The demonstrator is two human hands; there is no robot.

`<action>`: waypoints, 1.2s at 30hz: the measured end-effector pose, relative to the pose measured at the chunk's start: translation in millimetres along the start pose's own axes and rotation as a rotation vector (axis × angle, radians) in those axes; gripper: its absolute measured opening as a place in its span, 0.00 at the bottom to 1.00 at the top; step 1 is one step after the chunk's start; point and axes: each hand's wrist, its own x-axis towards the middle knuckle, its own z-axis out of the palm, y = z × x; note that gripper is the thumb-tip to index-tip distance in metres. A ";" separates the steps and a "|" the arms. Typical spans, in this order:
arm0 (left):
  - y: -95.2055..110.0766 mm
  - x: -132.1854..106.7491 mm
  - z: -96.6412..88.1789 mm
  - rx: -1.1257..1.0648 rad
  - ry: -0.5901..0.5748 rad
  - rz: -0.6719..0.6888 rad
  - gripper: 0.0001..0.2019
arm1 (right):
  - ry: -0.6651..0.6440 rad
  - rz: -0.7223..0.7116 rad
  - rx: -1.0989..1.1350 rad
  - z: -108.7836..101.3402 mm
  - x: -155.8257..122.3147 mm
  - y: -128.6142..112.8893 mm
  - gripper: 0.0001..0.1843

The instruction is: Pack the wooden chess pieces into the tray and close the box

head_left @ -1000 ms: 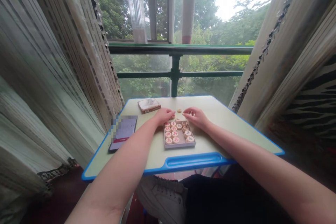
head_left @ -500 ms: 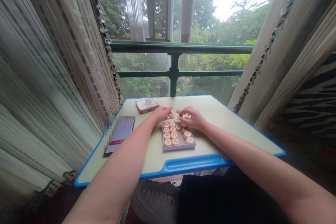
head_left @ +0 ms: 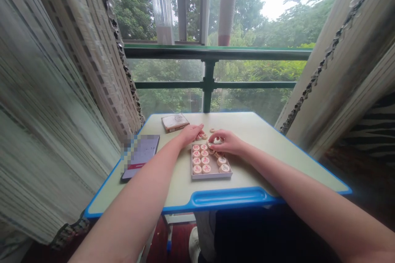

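A shallow open box (head_left: 218,176) stands on the table, partly filled with round wooden Chinese chess pieces (head_left: 206,168) marked in red on the left and dark on the right. Over the far right part of the box, my right hand (head_left: 227,141) pinches a Chinese chess piece (head_left: 210,145) between thumb and fingers. My left hand (head_left: 190,134) rests beyond the box's far left corner, fingers stretched out beside a few loose pieces (head_left: 204,136). Another loose piece (head_left: 212,130) lies farther back. My right hand hides some pieces behind and beneath it.
A box lid (head_left: 175,121) lies at the table's back left. Nearer on the left is a grey-purple booklet (head_left: 142,152), partly blurred out. The pale table (head_left: 277,152) has a blue rim and a front groove. Curtains hang on both sides; a green railing (head_left: 173,53) runs behind.
My right hand has come slightly nearer over the box with a piece in its fingers. My left hand stays almost in place. The view has shifted a little.
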 end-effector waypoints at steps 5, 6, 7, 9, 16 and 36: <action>-1.1 4.4 -1.4 -0.003 -0.031 -0.004 0.27 | -0.066 0.011 0.023 -3.1 -1.5 -6.1 0.09; -1.0 4.9 -1.5 0.002 -0.036 -0.005 0.27 | -0.082 0.014 0.020 -4.0 -1.3 -7.2 0.09; -0.5 5.1 -1.3 0.009 -0.037 -0.009 0.27 | -0.092 0.016 0.011 -4.8 -0.8 -7.9 0.09; 1.0 4.2 0.1 0.025 -0.030 -0.012 0.27 | -0.113 0.005 -0.009 -6.5 0.6 -8.5 0.08; 3.2 3.8 8.6 0.081 -0.029 0.055 0.27 | -0.189 -0.005 0.052 -9.8 1.0 -8.2 0.09; 3.3 6.4 10.3 0.118 0.065 0.114 0.23 | -0.157 -0.023 -0.220 -1.2 0.9 -27.7 0.21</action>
